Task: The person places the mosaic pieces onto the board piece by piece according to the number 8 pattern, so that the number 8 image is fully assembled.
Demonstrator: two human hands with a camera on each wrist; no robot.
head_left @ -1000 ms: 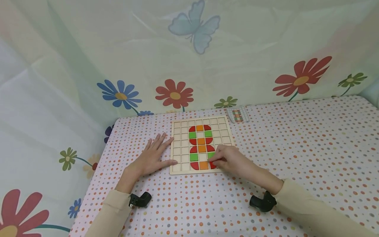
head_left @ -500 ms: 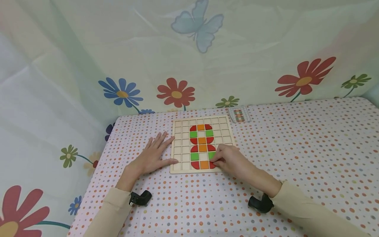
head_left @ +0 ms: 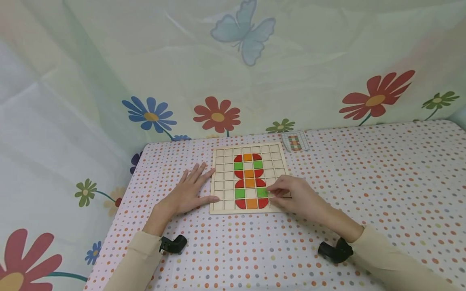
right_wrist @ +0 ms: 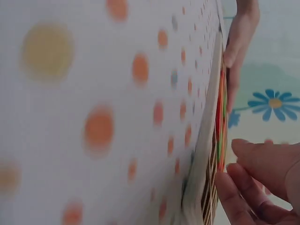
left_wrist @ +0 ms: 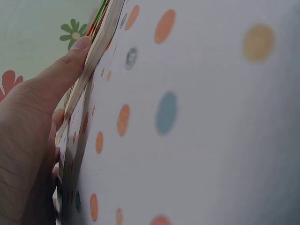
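A wooden grid board (head_left: 274, 159) lies on the table, with red rounded pieces (head_left: 262, 203), orange squares (head_left: 251, 203) and green squares (head_left: 240, 193) set in its cells in a figure-eight shape. My left hand (head_left: 185, 194) lies spread at the board's left side, its thumb on the rim, as the left wrist view also shows. Over the lower right of the board is my right hand (head_left: 296, 194), its thumb and forefinger apart and nothing seen between them. Its fingertips are just beside the right-hand green square (head_left: 261, 192). In the right wrist view, the fingers (right_wrist: 228, 192) are loosely bent near the board's edge.
A small card (head_left: 295, 142) printed with a similar coloured pattern lies beyond the board's upper right corner. The table wears a dotted cloth (head_left: 233, 250). Behind it hangs a flowered backdrop (head_left: 174, 60). Each wrist carries a black camera (head_left: 174, 244).
My right hand has drawn back to the right from the bottom right red piece, which now shows fully, and its fingertips have parted. The left hand stays in place.
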